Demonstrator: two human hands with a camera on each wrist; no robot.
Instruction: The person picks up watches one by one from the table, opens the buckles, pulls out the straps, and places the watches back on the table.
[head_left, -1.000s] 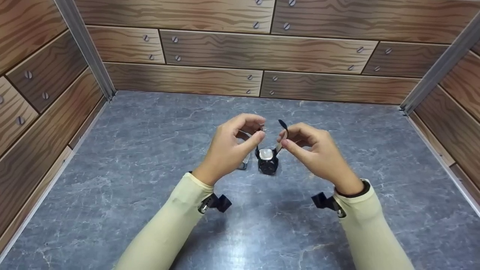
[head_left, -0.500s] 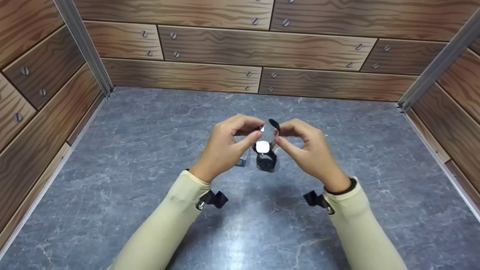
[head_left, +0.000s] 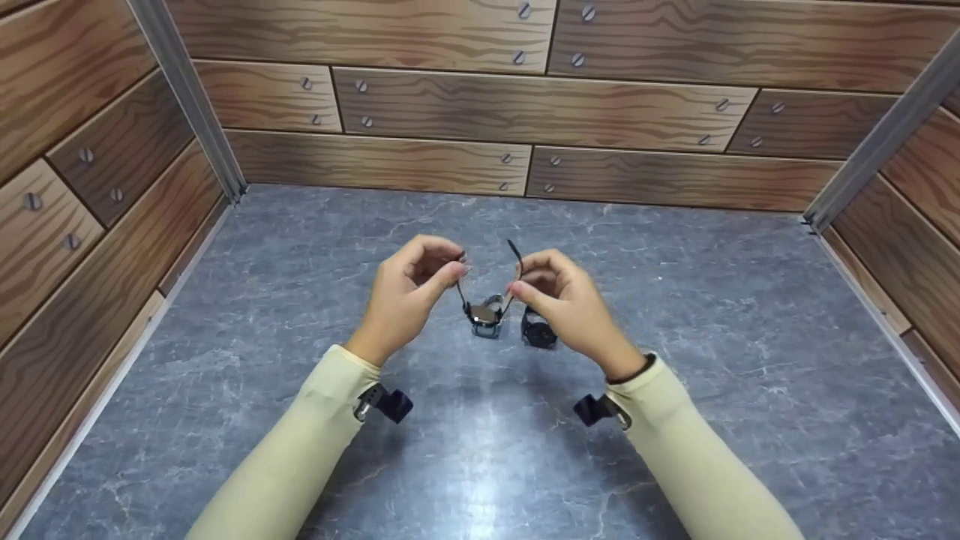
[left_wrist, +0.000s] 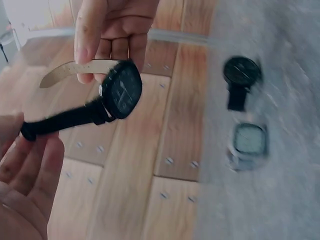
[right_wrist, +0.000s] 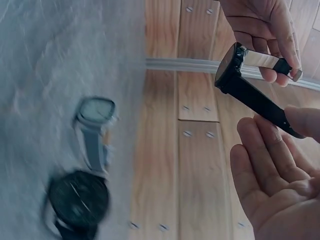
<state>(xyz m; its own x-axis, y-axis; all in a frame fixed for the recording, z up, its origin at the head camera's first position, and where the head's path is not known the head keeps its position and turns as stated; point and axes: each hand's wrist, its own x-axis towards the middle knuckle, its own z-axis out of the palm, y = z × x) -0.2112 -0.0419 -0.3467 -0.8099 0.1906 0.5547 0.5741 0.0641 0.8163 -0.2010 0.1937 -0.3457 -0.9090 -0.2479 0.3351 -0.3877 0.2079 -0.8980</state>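
Observation:
A wristwatch (head_left: 484, 316) with a dark, squarish dial hangs between my two hands by its strap. Thumb and fingers of my left hand (head_left: 405, 296) pinch the buckle end. My right hand (head_left: 566, 307) pinches the other strap (right_wrist: 262, 104) partway along, its tip sticking up past the fingers. The strap is black outside and tan inside, as the left wrist view shows. On the table behind the held watch lies a grey watch (left_wrist: 250, 139) with a pale square dial, partly hidden in the head view. A black round watch (head_left: 538, 333) lies to its right, partly covered by my right hand.
The grey marbled tabletop (head_left: 480, 465) is bounded by wood-patterned walls (head_left: 435, 161) at the back and both sides. Metal posts (head_left: 187, 97) stand in the back corners. A small black camera mount sits on each wrist.
Both hands have carried the held watch leftward, from over the black watch to over the grey one. Since half a second ago they have spread apart, opening the strap wider.

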